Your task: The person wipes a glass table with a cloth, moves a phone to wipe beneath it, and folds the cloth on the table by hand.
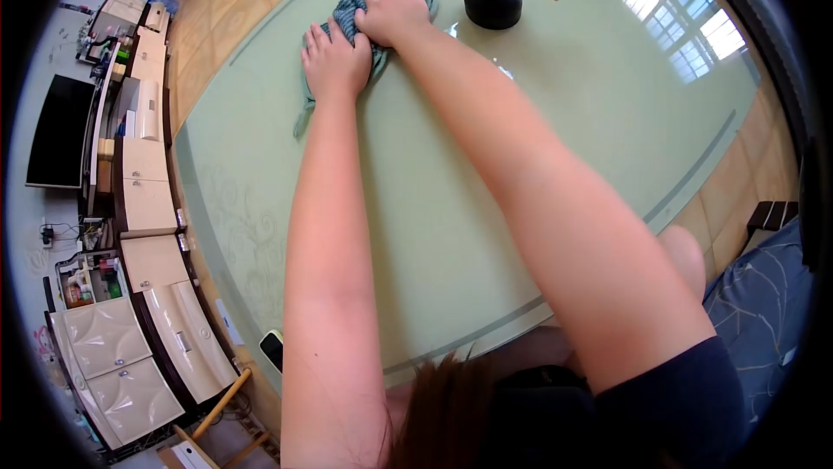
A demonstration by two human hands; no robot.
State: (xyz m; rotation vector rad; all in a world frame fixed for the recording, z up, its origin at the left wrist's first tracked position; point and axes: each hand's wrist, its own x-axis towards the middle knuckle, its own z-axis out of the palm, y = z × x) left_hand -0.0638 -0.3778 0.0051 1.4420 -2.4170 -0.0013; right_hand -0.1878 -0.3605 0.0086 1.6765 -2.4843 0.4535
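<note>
Both my arms stretch forward over the glass tabletop [451, 235]. On its far part lies a crumpled blue-green cloth [350, 11]. My left hand [336, 64] lies flat on the near left part of the cloth, fingers apart. Further right and a little farther off, my right hand [395, 12] is spread on the cloth too, its thumb close to my left hand. A loose end of the cloth hangs out at the left, below my left hand. The parts of the cloth under both palms are hidden.
A black vase [493, 2] with flowers stands right of my right hand. A phone [272, 347] is by the table's near left edge, partly behind my left forearm. Cabinets [147, 174] and a television [61, 132] line the left; a blue patterned cover [764, 313] is at right.
</note>
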